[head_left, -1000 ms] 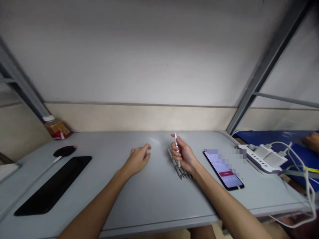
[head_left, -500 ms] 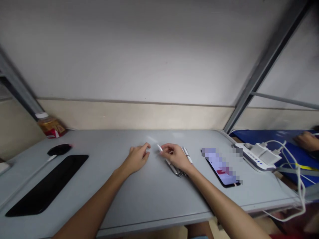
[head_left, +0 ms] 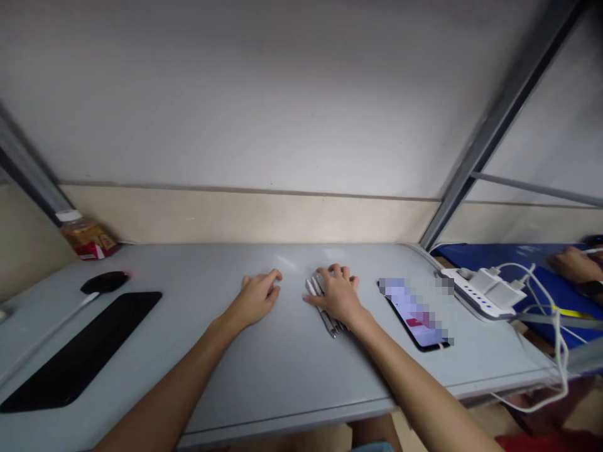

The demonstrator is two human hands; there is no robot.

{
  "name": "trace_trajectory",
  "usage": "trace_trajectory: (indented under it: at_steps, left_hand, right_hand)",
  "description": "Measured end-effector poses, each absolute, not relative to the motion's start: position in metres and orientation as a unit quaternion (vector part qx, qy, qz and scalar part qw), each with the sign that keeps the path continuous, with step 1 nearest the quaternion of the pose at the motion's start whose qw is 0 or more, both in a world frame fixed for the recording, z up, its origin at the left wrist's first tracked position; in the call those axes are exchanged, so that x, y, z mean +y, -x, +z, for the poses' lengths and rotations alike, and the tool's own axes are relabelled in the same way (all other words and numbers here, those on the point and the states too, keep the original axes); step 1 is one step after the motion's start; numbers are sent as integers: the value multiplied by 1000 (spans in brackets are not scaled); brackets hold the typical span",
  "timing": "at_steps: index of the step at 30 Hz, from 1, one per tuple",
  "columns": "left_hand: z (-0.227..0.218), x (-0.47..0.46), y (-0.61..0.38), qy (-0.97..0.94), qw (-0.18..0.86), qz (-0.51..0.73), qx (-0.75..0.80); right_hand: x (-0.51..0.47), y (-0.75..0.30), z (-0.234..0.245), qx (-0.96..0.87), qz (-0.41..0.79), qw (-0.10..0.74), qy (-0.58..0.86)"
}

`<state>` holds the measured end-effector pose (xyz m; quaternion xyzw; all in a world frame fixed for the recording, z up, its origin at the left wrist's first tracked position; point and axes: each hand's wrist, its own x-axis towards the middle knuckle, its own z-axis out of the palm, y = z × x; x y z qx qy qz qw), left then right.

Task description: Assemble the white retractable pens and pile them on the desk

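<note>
Several white and silver pens [head_left: 326, 317] lie side by side on the grey desk. My right hand [head_left: 338, 294] rests over them with its fingers spread, the thumb at their left side and the fingertips around their far ends. Part of the bundle is hidden under the palm. To the left, my left hand [head_left: 258, 296] rests on the desk, fingers loosely bent and the thumb apart from the index finger. Nothing shows in it, and it is apart from the pens.
A phone [head_left: 414, 317] with a lit screen lies right of the pens, near a white power strip [head_left: 475, 292] with cables. At left are a black tablet-like slab [head_left: 85, 351], a black mouse [head_left: 104, 282] and a bottle [head_left: 87, 237]. Another person's hand [head_left: 572, 265] is at far right.
My right hand has let go of the white pen it pinched and has spread its fingers over the pens. My left hand has stayed nearly still. The view has shifted slightly.
</note>
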<state>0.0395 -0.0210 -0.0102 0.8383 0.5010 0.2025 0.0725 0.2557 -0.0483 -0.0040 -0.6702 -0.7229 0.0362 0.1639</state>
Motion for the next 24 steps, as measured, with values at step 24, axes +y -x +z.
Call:
trace_trajectory:
  at_steps: [24]
  left_hand:
    - [-24, -12, -36, -845, 64, 205, 490]
  right_hand:
    - [-54, -255, 12, -761, 89, 87, 636]
